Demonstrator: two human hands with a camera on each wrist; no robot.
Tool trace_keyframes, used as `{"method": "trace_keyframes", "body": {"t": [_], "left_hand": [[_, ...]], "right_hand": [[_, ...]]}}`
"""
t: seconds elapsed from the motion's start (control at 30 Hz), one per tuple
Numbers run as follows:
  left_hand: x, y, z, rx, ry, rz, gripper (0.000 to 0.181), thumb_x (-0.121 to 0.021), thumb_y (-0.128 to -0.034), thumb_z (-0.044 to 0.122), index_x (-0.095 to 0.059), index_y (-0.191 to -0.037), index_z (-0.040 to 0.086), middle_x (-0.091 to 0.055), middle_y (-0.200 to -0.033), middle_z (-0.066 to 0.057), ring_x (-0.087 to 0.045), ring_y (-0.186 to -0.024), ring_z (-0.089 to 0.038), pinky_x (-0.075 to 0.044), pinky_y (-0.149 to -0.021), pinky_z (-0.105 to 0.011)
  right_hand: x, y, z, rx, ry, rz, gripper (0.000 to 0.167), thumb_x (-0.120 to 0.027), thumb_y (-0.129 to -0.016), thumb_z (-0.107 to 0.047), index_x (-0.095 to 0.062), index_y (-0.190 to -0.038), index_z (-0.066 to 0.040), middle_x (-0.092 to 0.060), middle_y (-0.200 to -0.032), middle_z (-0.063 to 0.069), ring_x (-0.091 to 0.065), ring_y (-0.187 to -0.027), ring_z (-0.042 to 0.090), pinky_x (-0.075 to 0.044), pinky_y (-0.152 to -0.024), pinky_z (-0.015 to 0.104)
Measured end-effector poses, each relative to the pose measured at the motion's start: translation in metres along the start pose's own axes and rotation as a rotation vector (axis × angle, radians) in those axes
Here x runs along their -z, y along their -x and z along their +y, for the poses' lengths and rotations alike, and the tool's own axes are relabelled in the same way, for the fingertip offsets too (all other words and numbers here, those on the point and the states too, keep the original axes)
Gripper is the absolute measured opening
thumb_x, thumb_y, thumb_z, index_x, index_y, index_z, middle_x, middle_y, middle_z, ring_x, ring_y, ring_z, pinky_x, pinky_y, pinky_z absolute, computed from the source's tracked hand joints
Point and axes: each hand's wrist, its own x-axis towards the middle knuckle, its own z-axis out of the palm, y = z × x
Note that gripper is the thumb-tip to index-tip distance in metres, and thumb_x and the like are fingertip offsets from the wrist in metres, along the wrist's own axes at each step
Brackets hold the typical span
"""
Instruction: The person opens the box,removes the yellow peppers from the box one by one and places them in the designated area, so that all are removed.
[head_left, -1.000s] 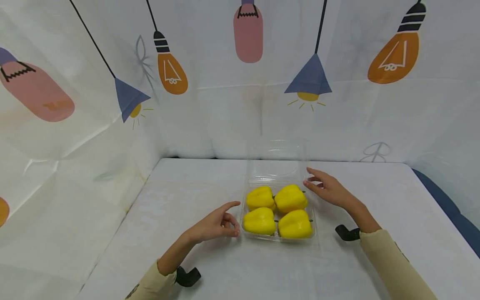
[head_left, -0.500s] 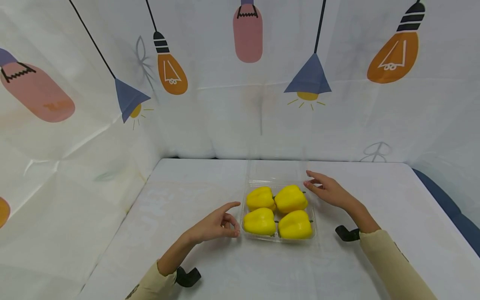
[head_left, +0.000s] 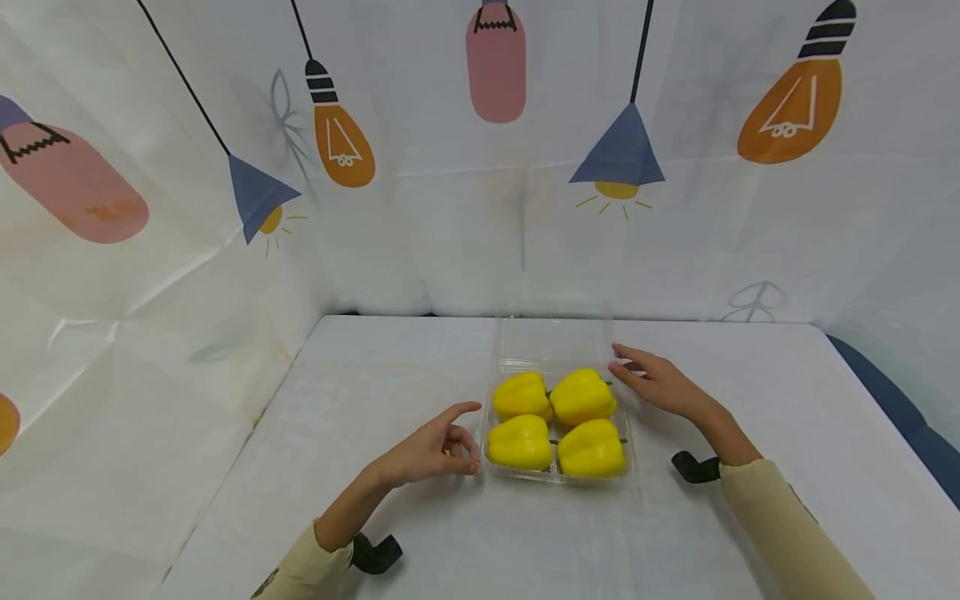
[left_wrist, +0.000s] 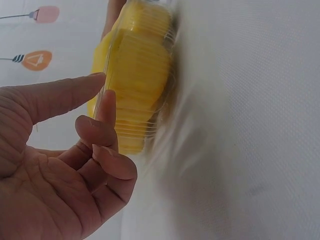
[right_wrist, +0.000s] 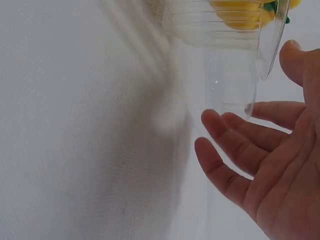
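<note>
In the head view, four yellow bell peppers, one of them the front right pepper [head_left: 591, 448], lie in a clear plastic container [head_left: 557, 477]. Its clear lid [head_left: 555, 340] is folded back at the far side. My left hand [head_left: 431, 450] is at the container's left edge; in the left wrist view this hand [left_wrist: 65, 165] has loosely bent fingers, thumb and fingertips against the rim. My right hand [head_left: 663, 383] is beside the far right corner, fingers relaxed near the lid; in the right wrist view this hand [right_wrist: 280, 155] holds nothing, and whether it touches the plastic is unclear.
The container stands on a white table [head_left: 375, 358]. Behind it hangs a white curtain [head_left: 435, 242] printed with lamps and bulbs. A dark blue seat [head_left: 885, 400] shows past the table's right edge. Black devices [head_left: 377, 554] are at both wrists.
The clear lid has sunk farther back toward the table. Both hands have kept nearly the same place, and the peppers lie as before.
</note>
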Motion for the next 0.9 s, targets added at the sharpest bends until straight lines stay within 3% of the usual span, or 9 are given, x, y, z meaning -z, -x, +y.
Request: {"method": "trace_keyframes", "body": {"t": [0.17, 0.37, 0.9], "left_hand": [[-0.001, 0.001, 0.0, -0.017, -0.004, -0.008, 0.082, -0.073, -0.09, 0.011, -0.021, -0.154, 0.009, -0.067, -0.097, -0.007, -0.059, -0.072, -0.019, -0.05, -0.07, -0.025], [-0.002, 0.002, -0.001, -0.021, -0.019, -0.007, 0.082, -0.072, -0.0906, 0.011, -0.021, -0.154, 0.009, -0.067, -0.098, -0.006, -0.059, -0.074, -0.02, -0.05, -0.07, -0.025], [-0.002, 0.002, -0.004, -0.049, -0.041, -0.022, 0.083, -0.072, -0.0915, 0.013, -0.018, -0.154, 0.004, -0.067, -0.097, -0.004, -0.06, -0.074, -0.018, -0.053, -0.072, -0.026]], "right_hand": [[0.004, 0.002, -0.001, -0.024, 0.024, 0.067, 0.058, -0.051, -0.104, -0.033, -0.037, -0.147, 0.003, -0.055, -0.134, 0.025, -0.056, -0.116, 0.043, -0.047, -0.093, 0.061], [0.009, 0.006, -0.005, -0.029, 0.062, 0.145, 0.057, -0.056, -0.102, -0.033, -0.041, -0.145, 0.001, -0.058, -0.127, 0.025, -0.059, -0.109, 0.041, -0.05, -0.088, 0.059], [0.011, 0.026, -0.02, -0.007, 0.169, 0.213, 0.058, -0.068, -0.094, -0.036, -0.051, -0.139, -0.004, -0.064, -0.113, 0.014, -0.061, -0.095, 0.028, -0.052, -0.076, 0.046]]}}
